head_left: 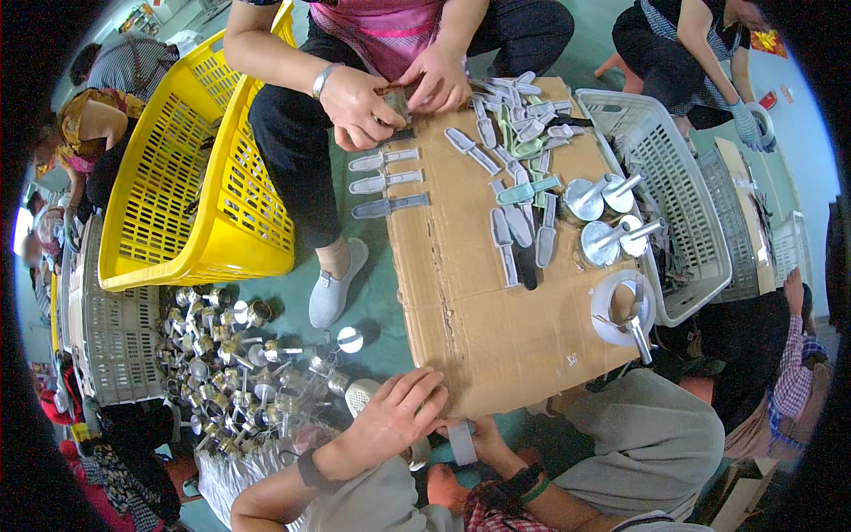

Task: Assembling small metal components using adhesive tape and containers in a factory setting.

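While the left hand rests palm-down w/ fingers loosely spread at the near edge of the cardboard sheet, the right hand sits just beside it at approx 3 o'clock, fingers pinching a small grey strip. That strip is right at the cardboard's near edge, between both hands. Left grasps nothing I can see; something round peeks under its wrist, can't tell what.

Doing it well, my read: keep the left pressing flat to steady the work, hold the strip by its end only, and line it up square before pressing, so it doesn't crease.

Counts, as far as visible: at 12 o'clock, a co-worker's two hands work one small piece. Below them, 3 flat grey handled pieces lie in a row. A loose pile of similar pieces at 1 o'clock — well over a dozen, overlapping, no exact count. 4 metal funnel-like cups w/ stems at 2 o'clock, 1 tape roll nearer. Baskets: 1 yellow at 10 o'clock, 1 white at 2 o'clock, more grey ones at the edges. Heap of shiny metal parts on the floor at 9 o'clock, too many to count.
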A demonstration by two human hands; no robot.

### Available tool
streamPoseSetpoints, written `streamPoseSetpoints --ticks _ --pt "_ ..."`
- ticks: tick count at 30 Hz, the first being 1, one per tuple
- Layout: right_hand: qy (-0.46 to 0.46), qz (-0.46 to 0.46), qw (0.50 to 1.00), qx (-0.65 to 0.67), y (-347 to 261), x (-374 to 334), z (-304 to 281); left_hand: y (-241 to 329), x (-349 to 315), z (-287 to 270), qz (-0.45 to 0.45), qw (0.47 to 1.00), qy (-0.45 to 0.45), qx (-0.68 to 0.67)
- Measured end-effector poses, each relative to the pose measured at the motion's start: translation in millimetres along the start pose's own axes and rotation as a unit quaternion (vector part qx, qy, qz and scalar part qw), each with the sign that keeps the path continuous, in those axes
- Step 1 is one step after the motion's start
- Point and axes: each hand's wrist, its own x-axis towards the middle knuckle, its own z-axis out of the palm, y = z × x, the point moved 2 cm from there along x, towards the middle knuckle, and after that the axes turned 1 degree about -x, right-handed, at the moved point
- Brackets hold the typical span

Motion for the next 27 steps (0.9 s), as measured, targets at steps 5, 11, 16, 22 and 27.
streamPoseSetpoints --ticks 5,11,16,22,27 --pt "0.004 -0.010 1.000 0.006 1 1 0 0 0 0 0.001 1.000 0.001 -0.001" --pt "-0.010 0.061 0.998 0.012 -3 -2 -1 0 0 -1 0.000 1.000 -0.006 -0.001" --pt "-0.006 0.042 0.999 0.005 -4 0 -2 0 1 -1 0.002 1.000 -0.010 0.001" --pt "0.000 0.018 1.000 0.014 -11 1 -3 1 2 -2 -0.001 1.000 -0.008 -0.006" --pt "-0.001 -0.008 1.000 -0.012 -8 1 -1 0 0 0 -0.004 1.000 -0.008 -0.006"
